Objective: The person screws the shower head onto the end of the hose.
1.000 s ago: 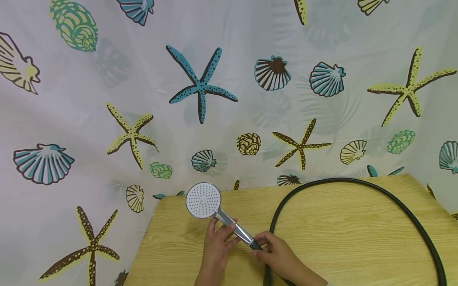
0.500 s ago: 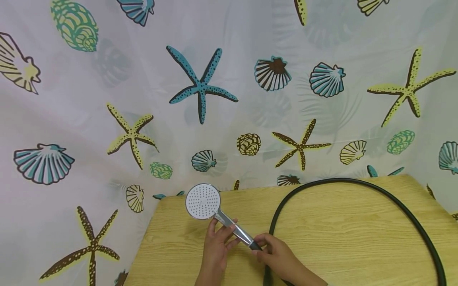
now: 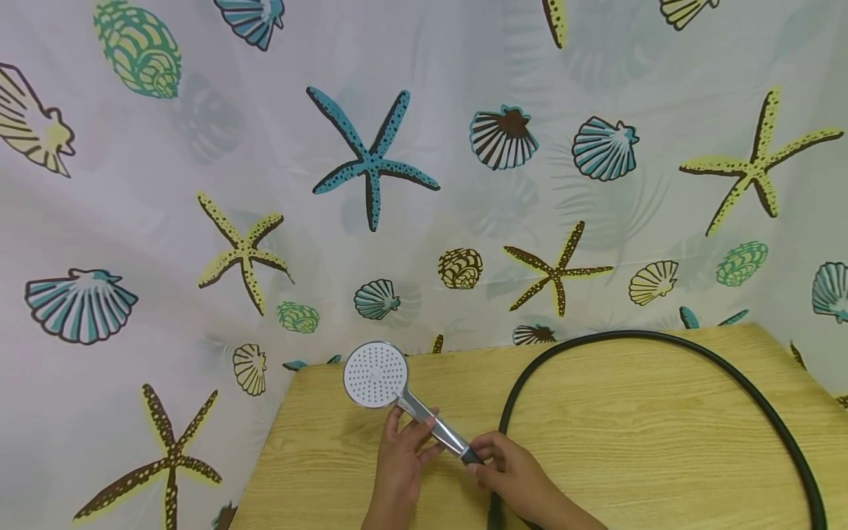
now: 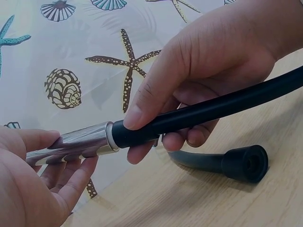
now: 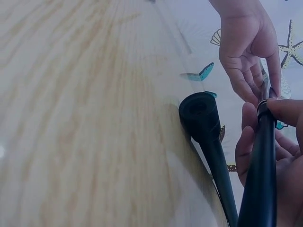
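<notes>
A chrome shower head point(image 3: 375, 374) with a white, dotted face is held above the wooden table, tilted with its face up and to the left. My left hand point(image 3: 400, 456) grips its handle point(image 4: 90, 142), thumb on one side and fingers on the other. At the handle's lower end, my right hand point(image 3: 517, 471) pinches the end of a black hose point(image 4: 199, 118) between thumb and fingers. In the left wrist view the hose end sits right at the handle's end, with a thin pale ring showing between them. The hose's other end, a flared black connector point(image 5: 200, 116), lies on the table.
The black hose point(image 3: 623, 334) runs in a wide loop over the right half of the wooden table point(image 3: 636, 442). Behind and at the sides hangs a white curtain point(image 3: 424, 44) printed with starfish and shells, meeting the table's back edge.
The shower head has dipped very slightly in the head view. Both hands keep the same hold on the handle and the hose end.
</notes>
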`<state>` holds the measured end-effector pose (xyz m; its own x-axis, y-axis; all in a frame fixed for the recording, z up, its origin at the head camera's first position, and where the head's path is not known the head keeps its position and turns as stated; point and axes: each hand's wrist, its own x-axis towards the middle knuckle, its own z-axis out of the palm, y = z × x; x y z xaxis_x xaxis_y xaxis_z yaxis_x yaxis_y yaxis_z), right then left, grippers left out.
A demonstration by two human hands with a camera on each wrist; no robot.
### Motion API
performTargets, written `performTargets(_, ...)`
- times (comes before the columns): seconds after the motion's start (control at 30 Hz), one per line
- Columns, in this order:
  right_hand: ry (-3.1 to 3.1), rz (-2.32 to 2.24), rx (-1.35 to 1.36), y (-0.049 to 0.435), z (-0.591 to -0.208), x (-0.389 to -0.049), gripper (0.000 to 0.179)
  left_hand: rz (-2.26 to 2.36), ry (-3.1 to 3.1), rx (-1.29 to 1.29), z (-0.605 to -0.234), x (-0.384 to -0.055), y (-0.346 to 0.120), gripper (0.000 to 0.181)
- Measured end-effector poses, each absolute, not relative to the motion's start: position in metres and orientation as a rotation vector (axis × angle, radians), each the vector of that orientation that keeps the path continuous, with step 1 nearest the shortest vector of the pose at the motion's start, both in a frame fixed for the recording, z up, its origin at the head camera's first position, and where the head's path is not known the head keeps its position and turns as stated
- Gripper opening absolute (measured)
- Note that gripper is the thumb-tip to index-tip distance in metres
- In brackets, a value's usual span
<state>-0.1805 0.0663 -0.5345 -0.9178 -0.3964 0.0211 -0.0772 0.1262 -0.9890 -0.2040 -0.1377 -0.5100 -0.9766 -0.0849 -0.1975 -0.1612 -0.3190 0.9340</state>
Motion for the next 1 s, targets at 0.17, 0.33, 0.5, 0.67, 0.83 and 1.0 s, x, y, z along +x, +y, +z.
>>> performTargets(0.17,2.119,-1.9,-0.481,0.0652,-0.5352,-0.1793,0.034,2.514,1.77,-0.348,-0.5104,-0.2039,-0.138,0.069)
performTargets(0.33,2.111,-1.892,-0.469,0.064,-0.535,-0.1779,0.032,2.516,1.755,-0.364,-0.5111,-0.2041,-0.1386,0.068)
performTargets(0.5,2.115,-1.884,-0.444,0.0633,-0.5362,-0.1774,0.03,2.521,1.748,-0.365,-0.5116,-0.205,-0.1383,0.068)
performTargets(0.67,2.152,-1.89,-0.41,0.0606,-0.5375,-0.1771,0.029,2.526,1.741,-0.345,-0.5122,-0.2043,-0.1373,0.067)
performTargets(0.83,2.18,-1.879,-0.396,0.0596,-0.5363,-0.1768,0.033,2.518,1.748,-0.335,-0.513,-0.204,-0.1376,0.07)
performTargets(1.0,2.18,-1.88,-0.395,0.0595,-0.5379,-0.1767,0.034,2.518,1.755,-0.329,-0.5141,-0.204,-0.1378,0.071)
